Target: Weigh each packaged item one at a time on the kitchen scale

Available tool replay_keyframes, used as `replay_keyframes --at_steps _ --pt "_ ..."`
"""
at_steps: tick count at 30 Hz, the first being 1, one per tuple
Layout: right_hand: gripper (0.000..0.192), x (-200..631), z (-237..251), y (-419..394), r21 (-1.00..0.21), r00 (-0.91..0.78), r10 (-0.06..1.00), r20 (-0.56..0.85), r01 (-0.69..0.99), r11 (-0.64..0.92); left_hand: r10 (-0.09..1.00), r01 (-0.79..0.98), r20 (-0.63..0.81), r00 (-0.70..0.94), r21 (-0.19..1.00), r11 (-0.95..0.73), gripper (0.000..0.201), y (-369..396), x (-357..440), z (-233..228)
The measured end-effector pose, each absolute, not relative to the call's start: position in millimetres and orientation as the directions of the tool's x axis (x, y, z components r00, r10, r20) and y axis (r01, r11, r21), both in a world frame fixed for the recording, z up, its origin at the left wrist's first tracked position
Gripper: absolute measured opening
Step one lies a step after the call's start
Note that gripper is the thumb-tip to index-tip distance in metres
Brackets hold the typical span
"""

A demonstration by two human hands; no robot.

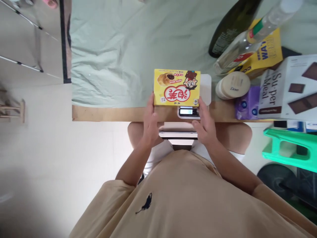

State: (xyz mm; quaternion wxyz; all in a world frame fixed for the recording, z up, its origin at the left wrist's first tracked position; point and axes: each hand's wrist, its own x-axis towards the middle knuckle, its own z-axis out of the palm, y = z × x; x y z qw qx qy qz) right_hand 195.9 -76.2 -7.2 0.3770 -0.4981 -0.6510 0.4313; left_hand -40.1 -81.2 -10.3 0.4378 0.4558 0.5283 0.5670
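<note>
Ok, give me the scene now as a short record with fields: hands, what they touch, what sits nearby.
left hand: open, fingertips at the left edge of the yellow snack box
right hand: open, by the box's right corner and the scale
box: lies flat on the scale
scale display: lit, digits unreadable
surface: table with green cloth
to the right: Dove jar, clear bottle, dark bottle, Super Meal box
</note>
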Motion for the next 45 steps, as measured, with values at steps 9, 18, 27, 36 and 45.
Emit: replay_keyframes --at_steps 9,18,27,36,45 --pt "0.078 65.8 -11.6 -76.7 -0.937 -0.548 0.835 -0.053 0.316 0.148 0.897 0.081 0.075 -0.436 0.996 -0.044 0.082 -131.1 -194.1 -24.3" --pt "0.076 44.9 -25.9 -87.4 -0.922 -0.577 0.811 -0.099 0.359 0.143 0.881 0.005 -0.001 -0.473 1.0 0.003 0.086 -143.5 -210.1 -58.9" --pt "0.073 41.7 -26.5 -95.8 -0.914 -0.564 0.82 -0.098 0.376 0.149 0.861 0.036 0.044 -0.506 0.999 -0.03 0.092 -140.4 -214.3 -74.8" --pt "0.072 40.3 -29.2 -98.8 -0.924 -0.598 0.797 -0.087 0.348 0.16 0.804 0.083 0.04 -0.594 0.996 0.011 0.097 -144.3 -213.2 -82.8" --pt "0.06 121.4 -2.8 -118.1 -0.925 -0.504 0.864 0.007 0.324 0.196 0.64 0.312 0.328 -0.695 0.939 -0.142 0.076 -151.2 -177.3 -41.9"
